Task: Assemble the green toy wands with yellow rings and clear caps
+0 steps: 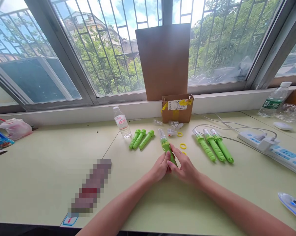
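Observation:
A green tube with a clear tip (165, 144) is held upright at a slant between both hands, its clear end pointing away from me. My left hand (160, 166) wraps its lower part from the left, thumb on the green body. From the right, the fingers of my right hand (183, 165) close on the same tube. Several yellow rings (183, 146) lie just beyond my right hand, one partly hidden by it. Green tubes without clear tips (139, 139) lie to the left. Green tubes with clear tips (214, 146) lie to the right.
A cardboard box (177, 113) stands by the window with small clear parts (173, 126) before it. A water bottle (122, 123) stands left of it. A power strip (273, 149) with cables lies right. A pixelated object (93, 185) lies left; a white device (291, 205) sits lower right.

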Available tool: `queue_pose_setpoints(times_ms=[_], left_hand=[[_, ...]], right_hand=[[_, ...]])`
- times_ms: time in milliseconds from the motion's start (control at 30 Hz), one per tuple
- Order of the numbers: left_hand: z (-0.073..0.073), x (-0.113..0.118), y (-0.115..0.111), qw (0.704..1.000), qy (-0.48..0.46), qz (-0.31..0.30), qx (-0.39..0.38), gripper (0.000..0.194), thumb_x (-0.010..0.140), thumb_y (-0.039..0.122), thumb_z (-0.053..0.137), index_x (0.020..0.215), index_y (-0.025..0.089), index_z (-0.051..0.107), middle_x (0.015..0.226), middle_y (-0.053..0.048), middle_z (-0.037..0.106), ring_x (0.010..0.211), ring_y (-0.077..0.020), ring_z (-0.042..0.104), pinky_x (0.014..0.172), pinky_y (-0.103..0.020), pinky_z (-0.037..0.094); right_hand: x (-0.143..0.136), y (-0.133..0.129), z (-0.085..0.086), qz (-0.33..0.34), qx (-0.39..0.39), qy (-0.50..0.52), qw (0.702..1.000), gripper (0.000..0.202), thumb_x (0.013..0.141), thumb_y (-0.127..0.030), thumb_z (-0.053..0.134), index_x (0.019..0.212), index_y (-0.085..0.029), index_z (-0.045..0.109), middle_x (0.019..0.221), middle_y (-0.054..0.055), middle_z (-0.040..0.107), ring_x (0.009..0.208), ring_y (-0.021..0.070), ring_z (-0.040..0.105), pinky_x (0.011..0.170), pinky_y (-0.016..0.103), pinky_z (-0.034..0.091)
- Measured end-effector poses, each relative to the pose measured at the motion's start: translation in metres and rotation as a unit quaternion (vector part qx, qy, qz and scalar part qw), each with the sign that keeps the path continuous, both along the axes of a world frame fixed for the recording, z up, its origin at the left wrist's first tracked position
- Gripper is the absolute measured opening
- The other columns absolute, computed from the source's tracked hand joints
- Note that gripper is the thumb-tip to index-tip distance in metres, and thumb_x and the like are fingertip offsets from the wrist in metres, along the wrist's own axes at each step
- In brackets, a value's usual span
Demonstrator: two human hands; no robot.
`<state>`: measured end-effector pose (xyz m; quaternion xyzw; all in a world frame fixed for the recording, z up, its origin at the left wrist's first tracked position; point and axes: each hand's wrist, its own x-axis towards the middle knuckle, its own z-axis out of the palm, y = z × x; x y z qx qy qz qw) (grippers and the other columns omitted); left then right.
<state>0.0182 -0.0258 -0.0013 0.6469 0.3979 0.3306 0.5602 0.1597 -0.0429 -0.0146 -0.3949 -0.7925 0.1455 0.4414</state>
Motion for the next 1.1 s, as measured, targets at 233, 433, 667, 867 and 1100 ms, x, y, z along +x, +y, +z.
queue_pose_setpoints(times_ms=[233, 433, 667, 867, 1100], left_hand=[[0.005, -0.003, 0.006, 1.000, 0.016, -0.010, -0.015, 0.061, 0.084, 0.069, 0.027, 0.087, 0.014, 0.055, 0.052, 0.003, 0.043, 0.046, -0.0102, 0.040, 0.044, -0.024, 0.032], [0.005, -0.004, 0.010, 0.998, 0.048, -0.023, -0.016, 0.058, 0.084, 0.068, 0.024, 0.068, 0.017, 0.047, 0.047, 0.002, 0.043, 0.041, -0.0100, 0.040, 0.040, -0.025, 0.029], [0.008, -0.004, 0.008, 0.997, 0.061, -0.048, 0.020, 0.044, 0.086, 0.060, 0.035, 0.073, 0.019, 0.043, 0.052, 0.005, 0.048, 0.042, -0.0085, 0.042, 0.042, -0.022, 0.033], [0.006, -0.006, 0.009, 0.994, 0.091, -0.053, 0.022, 0.041, 0.087, 0.056, 0.035, 0.085, 0.017, 0.049, 0.056, 0.004, 0.052, 0.044, -0.0078, 0.045, 0.042, -0.019, 0.034], [0.006, -0.006, 0.008, 0.991, 0.117, -0.058, 0.002, 0.037, 0.084, 0.054, 0.041, 0.086, 0.018, 0.049, 0.060, 0.003, 0.054, 0.045, -0.0075, 0.047, 0.042, -0.018, 0.034]], right_hand=[[0.003, 0.000, 0.002, 0.078, -0.021, -0.050, 0.995, 0.069, 0.088, -0.020, 0.044, 0.147, -0.019, 0.008, 0.139, 0.016, 0.037, 0.131, 0.0276, 0.034, 0.106, 0.047, 0.035], [-0.002, 0.006, -0.009, 0.037, 0.005, -0.037, 0.999, 0.068, 0.085, -0.007, 0.035, 0.147, -0.022, 0.010, 0.141, 0.013, 0.035, 0.134, 0.0244, 0.031, 0.107, 0.044, 0.035], [0.004, 0.022, -0.015, -0.033, 0.035, -0.034, 0.998, 0.065, 0.087, -0.010, 0.033, 0.147, -0.022, 0.010, 0.142, 0.015, 0.035, 0.131, 0.0254, 0.036, 0.104, 0.045, 0.038], [0.018, 0.035, -0.018, -0.095, 0.040, -0.037, 0.994, 0.063, 0.087, -0.010, 0.035, 0.146, -0.022, 0.016, 0.139, 0.013, 0.040, 0.129, 0.0251, 0.039, 0.102, 0.045, 0.039], [0.041, 0.052, -0.021, -0.200, 0.016, -0.052, 0.978, 0.061, 0.080, -0.007, 0.036, 0.140, -0.018, 0.034, 0.131, 0.013, 0.049, 0.119, 0.0238, 0.048, 0.097, 0.042, 0.044]])
